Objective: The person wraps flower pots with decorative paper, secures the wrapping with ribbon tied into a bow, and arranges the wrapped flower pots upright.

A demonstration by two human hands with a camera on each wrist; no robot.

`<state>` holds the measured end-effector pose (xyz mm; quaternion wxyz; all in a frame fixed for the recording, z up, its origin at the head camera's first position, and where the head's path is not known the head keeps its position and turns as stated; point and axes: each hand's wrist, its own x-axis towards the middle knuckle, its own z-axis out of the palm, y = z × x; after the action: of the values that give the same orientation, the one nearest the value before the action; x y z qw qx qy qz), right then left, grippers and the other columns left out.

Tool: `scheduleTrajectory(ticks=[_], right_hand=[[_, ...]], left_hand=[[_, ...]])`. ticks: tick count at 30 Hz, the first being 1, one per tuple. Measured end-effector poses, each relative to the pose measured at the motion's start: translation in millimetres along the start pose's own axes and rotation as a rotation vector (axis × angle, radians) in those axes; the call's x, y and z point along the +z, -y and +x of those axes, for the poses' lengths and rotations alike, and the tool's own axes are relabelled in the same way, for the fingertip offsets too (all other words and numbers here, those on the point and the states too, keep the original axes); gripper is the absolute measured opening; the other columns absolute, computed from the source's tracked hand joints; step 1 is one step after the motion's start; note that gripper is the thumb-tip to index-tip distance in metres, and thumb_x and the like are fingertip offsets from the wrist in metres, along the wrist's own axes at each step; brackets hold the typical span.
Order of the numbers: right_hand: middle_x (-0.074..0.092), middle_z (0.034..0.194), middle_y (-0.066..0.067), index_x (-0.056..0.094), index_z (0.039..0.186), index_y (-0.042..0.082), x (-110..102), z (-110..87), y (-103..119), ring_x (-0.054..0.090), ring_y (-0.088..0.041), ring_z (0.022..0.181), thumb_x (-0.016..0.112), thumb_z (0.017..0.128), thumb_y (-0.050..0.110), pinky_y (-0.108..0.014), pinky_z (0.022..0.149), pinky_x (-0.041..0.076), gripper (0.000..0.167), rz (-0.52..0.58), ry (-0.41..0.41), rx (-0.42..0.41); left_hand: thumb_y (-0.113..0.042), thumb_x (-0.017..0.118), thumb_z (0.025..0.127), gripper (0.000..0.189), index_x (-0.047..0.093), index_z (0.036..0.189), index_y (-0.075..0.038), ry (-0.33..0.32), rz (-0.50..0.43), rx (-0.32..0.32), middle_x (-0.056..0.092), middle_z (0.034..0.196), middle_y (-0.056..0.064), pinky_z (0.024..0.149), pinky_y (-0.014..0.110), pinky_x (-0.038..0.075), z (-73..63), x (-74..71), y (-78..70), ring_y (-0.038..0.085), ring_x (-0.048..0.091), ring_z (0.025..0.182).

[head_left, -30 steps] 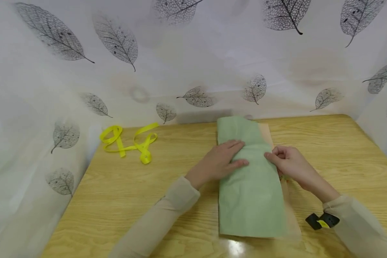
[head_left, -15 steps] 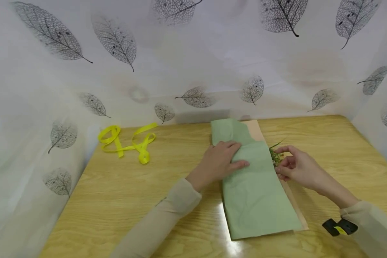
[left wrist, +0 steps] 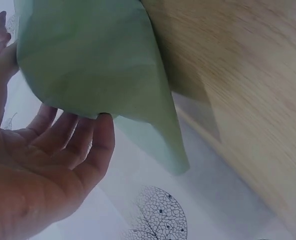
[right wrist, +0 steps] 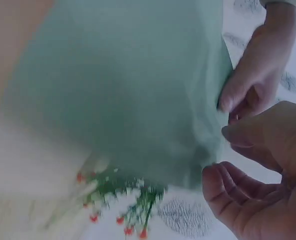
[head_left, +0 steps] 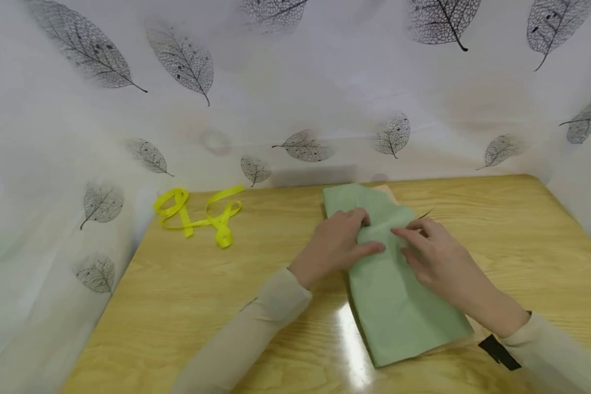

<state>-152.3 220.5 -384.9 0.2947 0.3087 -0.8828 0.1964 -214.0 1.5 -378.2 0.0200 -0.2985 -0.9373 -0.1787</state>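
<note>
A folded sheet of green wrapping paper lies slantwise on the table, with a peach layer showing at its far edge. My left hand rests on the paper's left side, thumb and fingers spread apart and fingertips touching it; the left wrist view shows those fingers bent slightly against the green surface. Close above the right part of the paper is my right hand, its thumb and fingers bent but apart, with nothing seen between them. Small red flowers with green stems poke out from under the paper in the right wrist view.
A yellow ribbon lies loosely looped at the table's far left. Behind the wooden table hangs a white leaf-print cloth, which also covers the sides.
My right hand has moved left from the flowers beside the paper to above it. The green paper now covers more of the flowers and peach layer. My left hand stays on the paper.
</note>
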Motion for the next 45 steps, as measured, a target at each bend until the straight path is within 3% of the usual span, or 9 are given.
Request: scheduleTrajectory(ticks=[2, 6, 13, 17, 22, 28, 37, 42, 45], right_hand=[[0.063, 0.099, -0.014, 0.075, 0.109, 0.003, 5.9, 0.5, 2.9, 0.057, -0.02, 0.077, 0.085, 0.068, -0.008, -0.034, 0.059, 0.051, 0.044, -0.032, 0.022, -0.031], [0.065, 0.094, -0.01, 0.077, 0.104, 0.003, 11.8, 1.8, 4.9, 0.058, -0.015, 0.071, 0.085, 0.074, -0.001, -0.031, 0.057, 0.051, 0.031, -0.037, 0.08, 0.012], [0.071, 0.104, -0.014, 0.073, 0.117, -0.004, 10.9, 4.4, 3.5, 0.064, -0.015, 0.072, 0.079, 0.086, 0.007, -0.03, 0.06, 0.056, 0.034, 0.037, 0.15, 0.09], [0.07, 0.114, -0.016, 0.071, 0.121, -0.003, 11.3, 9.9, 4.8, 0.07, -0.022, 0.085, 0.077, 0.092, 0.016, -0.038, 0.07, 0.06, 0.035, 0.074, 0.204, 0.155], [0.068, 0.122, -0.019, 0.069, 0.122, -0.003, 12.2, 16.6, 7.1, 0.071, -0.035, 0.104, 0.076, 0.093, 0.028, -0.05, 0.085, 0.06, 0.044, 0.064, 0.271, 0.191], [0.068, 0.123, -0.018, 0.069, 0.12, -0.002, 12.6, 20.4, 3.2, 0.071, -0.035, 0.104, 0.078, 0.092, 0.029, -0.05, 0.085, 0.059, 0.043, 0.067, 0.291, 0.161], [0.071, 0.124, -0.017, 0.07, 0.103, 0.006, 16.3, 25.9, -4.3, 0.072, -0.034, 0.105, 0.084, 0.085, 0.024, -0.048, 0.083, 0.06, 0.029, 0.106, 0.24, 0.023], [0.072, 0.117, -0.012, 0.07, 0.121, 0.007, 17.3, 26.9, -4.9, 0.072, -0.027, 0.098, 0.081, 0.088, 0.026, -0.044, 0.08, 0.06, 0.04, 0.09, 0.27, 0.002], [0.07, 0.113, -0.011, 0.073, 0.126, 0.009, 20.0, 25.8, -4.7, 0.07, -0.02, 0.088, 0.077, 0.091, 0.022, -0.037, 0.072, 0.059, 0.037, 0.087, 0.241, -0.014]], left_hand=[[-0.06, 0.067, 0.093, 0.053, 0.061, 0.119, -0.014, -0.003, 0.012, 0.008, 0.069, 0.105, -0.002, 0.071, 0.03, 0.054, 0.9, 0.4, -1.5, 0.017, 0.065, 0.094], [-0.053, 0.068, 0.096, 0.045, 0.065, 0.117, -0.013, 0.017, -0.051, -0.011, 0.071, 0.105, -0.002, 0.077, 0.026, 0.054, -1.7, -3.9, 1.1, 0.014, 0.065, 0.094], [-0.044, 0.065, 0.1, 0.034, 0.07, 0.112, -0.013, 0.081, -0.196, -0.09, 0.073, 0.103, -0.001, 0.079, 0.025, 0.054, -13.8, -21.0, 4.1, 0.01, 0.065, 0.087], [-0.047, 0.064, 0.1, 0.037, 0.068, 0.114, -0.013, 0.087, -0.214, -0.141, 0.074, 0.11, 0.001, 0.081, 0.025, 0.055, -18.1, -21.5, 4.3, 0.011, 0.068, 0.094], [-0.05, 0.063, 0.099, 0.041, 0.065, 0.116, -0.013, 0.103, -0.256, -0.199, 0.074, 0.101, 0.001, 0.072, 0.022, 0.053, -22.0, -19.9, 5.2, 0.009, 0.067, 0.086], [-0.052, 0.062, 0.099, 0.041, 0.065, 0.115, -0.014, 0.109, -0.296, -0.248, 0.074, 0.098, 0.0, 0.068, 0.021, 0.052, -24.9, -18.0, 7.1, 0.007, 0.065, 0.082], [-0.048, 0.064, 0.099, 0.036, 0.066, 0.112, -0.014, 0.112, -0.41, -0.273, 0.075, 0.099, 0.001, 0.066, 0.021, 0.053, -29.3, -13.2, 15.3, 0.006, 0.066, 0.08], [-0.046, 0.065, 0.099, 0.035, 0.068, 0.109, -0.013, 0.113, -0.431, -0.294, 0.073, 0.09, -0.001, 0.061, 0.021, 0.052, -29.0, -13.7, 16.0, 0.007, 0.065, 0.072], [-0.044, 0.065, 0.1, 0.032, 0.069, 0.107, -0.013, 0.112, -0.451, -0.317, 0.071, 0.082, -0.003, 0.057, 0.022, 0.05, -27.5, -13.0, 17.4, 0.008, 0.064, 0.064]])
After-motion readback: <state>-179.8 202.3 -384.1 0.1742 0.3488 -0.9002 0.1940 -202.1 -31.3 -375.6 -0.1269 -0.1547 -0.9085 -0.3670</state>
